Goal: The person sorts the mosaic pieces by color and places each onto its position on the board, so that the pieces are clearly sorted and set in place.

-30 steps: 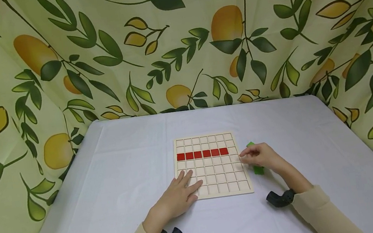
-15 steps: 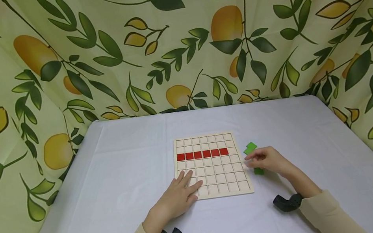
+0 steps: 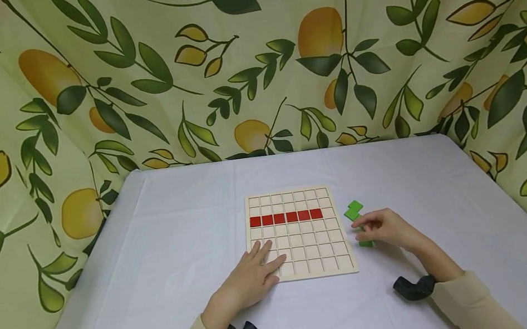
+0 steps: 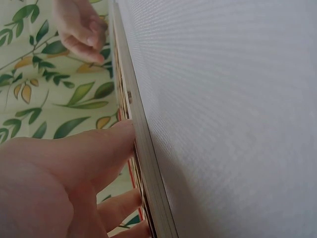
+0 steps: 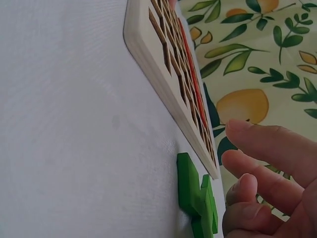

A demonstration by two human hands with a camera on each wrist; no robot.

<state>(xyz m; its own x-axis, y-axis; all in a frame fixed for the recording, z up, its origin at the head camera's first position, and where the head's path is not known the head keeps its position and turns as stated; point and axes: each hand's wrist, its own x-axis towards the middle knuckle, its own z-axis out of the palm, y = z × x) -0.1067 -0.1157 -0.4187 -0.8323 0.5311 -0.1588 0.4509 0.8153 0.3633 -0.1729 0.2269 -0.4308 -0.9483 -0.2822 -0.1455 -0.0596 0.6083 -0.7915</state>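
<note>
The board (image 3: pixel 308 251) is set midway between the table's (image 3: pixel 175 216) side edges, its near-left corner covered by the left hand (image 3: pixel 253 278), fingers spread. Green tiles (image 3: pixel 352 213), by its right edge, are partly hidden beneath the right hand (image 3: pixel 385 228), fingers loosely bent.

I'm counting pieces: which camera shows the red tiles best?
The head view: six red tiles lie unobstructed in one row. The right wrist view shows a thin, foreshortened strip; the left wrist view, only red slivers.
</note>
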